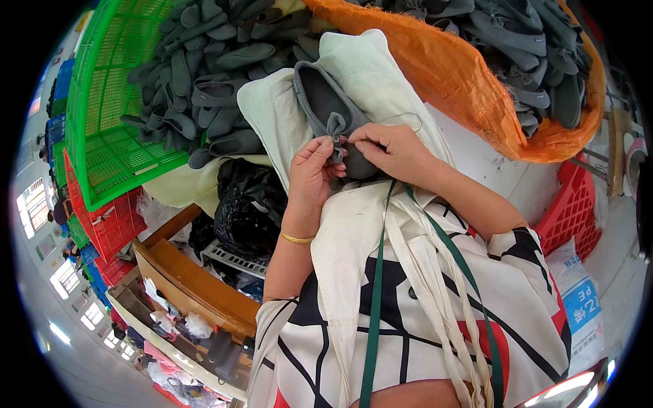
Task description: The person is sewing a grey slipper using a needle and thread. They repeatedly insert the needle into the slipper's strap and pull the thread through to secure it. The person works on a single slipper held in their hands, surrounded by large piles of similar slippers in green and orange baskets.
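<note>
A grey flat shoe (350, 111) lies on a pale cloth (364, 64) in front of me, its opening facing up and its heel pointing away. On its vamp sits a small grey bow (335, 125). My left hand (313, 166) is closed, thumb and fingers pinching the bow from the left. From the right, my right hand (394, 151) comes over the toe with its fingertips pinched close to the bow's middle. What those fingertips hold is too small to make out. A thin thread-like loop (416, 117) curves above the right hand.
Many grey shoes fill a green plastic crate (92, 102) at the far left and an orange woven sack (469, 75) at the far right. A black plastic bag (248, 204) and an open wooden drawer (190, 272) stand on my left. A red crate (571, 211) is on the right.
</note>
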Available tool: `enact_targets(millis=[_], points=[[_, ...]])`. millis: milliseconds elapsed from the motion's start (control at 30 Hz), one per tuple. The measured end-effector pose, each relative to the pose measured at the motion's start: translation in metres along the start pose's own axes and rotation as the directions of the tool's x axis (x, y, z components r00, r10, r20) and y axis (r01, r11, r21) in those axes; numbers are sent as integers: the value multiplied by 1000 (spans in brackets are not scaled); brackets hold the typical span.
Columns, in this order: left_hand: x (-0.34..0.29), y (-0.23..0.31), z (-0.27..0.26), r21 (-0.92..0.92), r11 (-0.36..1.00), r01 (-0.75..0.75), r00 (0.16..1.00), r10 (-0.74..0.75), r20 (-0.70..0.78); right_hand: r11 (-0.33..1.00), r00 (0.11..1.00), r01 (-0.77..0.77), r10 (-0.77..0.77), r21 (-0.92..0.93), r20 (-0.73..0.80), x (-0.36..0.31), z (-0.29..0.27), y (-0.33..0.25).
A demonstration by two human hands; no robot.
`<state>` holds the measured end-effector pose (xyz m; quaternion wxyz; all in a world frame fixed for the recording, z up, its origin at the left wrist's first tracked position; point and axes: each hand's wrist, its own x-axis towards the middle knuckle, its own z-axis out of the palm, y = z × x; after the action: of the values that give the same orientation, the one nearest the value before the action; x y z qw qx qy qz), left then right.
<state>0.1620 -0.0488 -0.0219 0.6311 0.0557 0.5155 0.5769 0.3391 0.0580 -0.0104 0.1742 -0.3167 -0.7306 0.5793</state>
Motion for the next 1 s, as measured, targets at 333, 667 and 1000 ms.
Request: enact_targets(millis=[333, 667, 1000], points=[[1, 1, -1, -29, 999, 25, 1000, -24, 15, 1000, 1000, -16, 16, -1, 17, 3, 2, 3], [-2, 0, 2, 21, 1000, -18, 1000, 18, -14, 1000, 999, -17, 18, -17, 33, 6, -2, 3], [-6, 5, 12, 274, 962, -23, 994, 51, -94, 902, 922, -355, 293, 247, 255, 10, -11, 1]])
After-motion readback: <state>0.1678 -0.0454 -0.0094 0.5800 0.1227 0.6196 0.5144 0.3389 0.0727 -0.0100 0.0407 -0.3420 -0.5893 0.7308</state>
